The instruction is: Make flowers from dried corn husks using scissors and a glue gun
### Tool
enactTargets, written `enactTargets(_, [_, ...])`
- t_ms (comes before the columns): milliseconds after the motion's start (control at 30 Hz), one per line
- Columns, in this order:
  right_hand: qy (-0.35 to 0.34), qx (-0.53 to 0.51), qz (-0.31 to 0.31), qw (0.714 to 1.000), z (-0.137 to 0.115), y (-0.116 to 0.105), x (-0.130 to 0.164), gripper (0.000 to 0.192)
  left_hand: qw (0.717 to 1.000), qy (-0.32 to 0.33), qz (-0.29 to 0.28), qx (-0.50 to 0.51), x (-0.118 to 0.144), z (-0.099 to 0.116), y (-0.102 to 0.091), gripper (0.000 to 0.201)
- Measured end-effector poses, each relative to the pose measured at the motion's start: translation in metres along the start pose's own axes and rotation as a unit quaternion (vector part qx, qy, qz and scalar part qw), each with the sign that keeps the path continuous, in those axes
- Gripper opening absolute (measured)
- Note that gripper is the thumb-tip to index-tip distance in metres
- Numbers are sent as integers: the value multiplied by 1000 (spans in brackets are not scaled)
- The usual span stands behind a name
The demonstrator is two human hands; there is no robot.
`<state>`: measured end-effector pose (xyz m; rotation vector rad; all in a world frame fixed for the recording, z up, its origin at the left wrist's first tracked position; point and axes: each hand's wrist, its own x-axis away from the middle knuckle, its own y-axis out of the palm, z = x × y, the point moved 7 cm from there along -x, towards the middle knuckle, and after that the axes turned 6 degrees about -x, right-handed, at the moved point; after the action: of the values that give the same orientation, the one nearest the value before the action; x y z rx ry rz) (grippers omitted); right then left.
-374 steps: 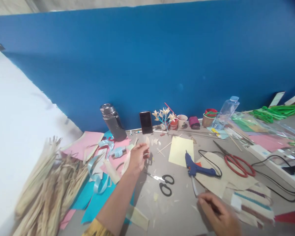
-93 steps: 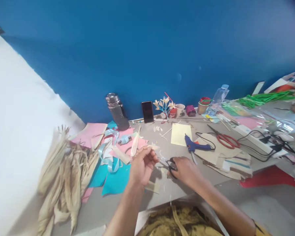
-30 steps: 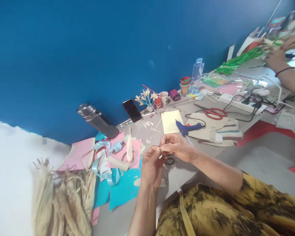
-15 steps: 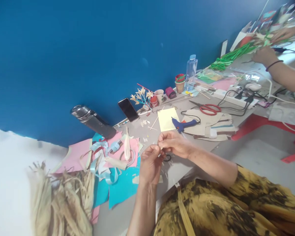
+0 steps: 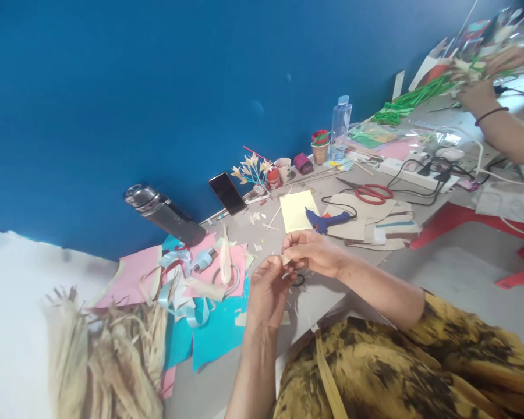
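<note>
Both hands meet over the grey table, closed in a pinch on one small pale piece of corn husk [image 5: 285, 259]. My left hand [image 5: 268, 288] grips it from the near left between thumb and fingertips. Reaching in from the right, my right hand [image 5: 312, 252] pinches its other side; the fingers cover most of the piece. A black loop [image 5: 298, 280] shows just under the hands, the rest of it hidden. Beyond my right hand a blue glue gun [image 5: 327, 221] lies next to a yellow paper sheet [image 5: 294, 205].
Dried corn husks [image 5: 117, 366] fill the lower left, beside blue paper [image 5: 218, 340] and light-blue ribbon [image 5: 196, 314]. A flask [image 5: 163, 212], phone [image 5: 227, 194] and husk flowers [image 5: 253, 169] line the wall. Red-handled scissors [image 5: 373, 194] and a power strip [image 5: 414, 173] lie right. A co-worker's hands [image 5: 480, 96] work beyond.
My hands stay nearly in place, still pinching the husk piece, which shows slightly more between the fingertips. The co-worker's near hand has shifted slightly right.
</note>
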<state>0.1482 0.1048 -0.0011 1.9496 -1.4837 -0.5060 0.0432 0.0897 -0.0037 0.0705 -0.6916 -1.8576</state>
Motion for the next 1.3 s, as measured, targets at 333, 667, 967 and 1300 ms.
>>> enactTargets(333, [-21, 64, 3, 998, -3, 6, 3, 42, 999, 35, 12, -24, -1, 1, -4, 35])
enactTargets(667, [14, 12, -49, 999, 6, 4, 2, 43, 999, 21, 6, -26, 1, -2, -5, 34])
enactTargets(967, [-8, 3, -24, 1000, 0, 5, 7, 38, 1000, 17, 10, 2, 1, -4, -2, 36])
enactTargets(1300, [-23, -65, -5, 998, 0, -1, 10, 43, 998, 23, 39, 45, 1, -4, -6, 37])
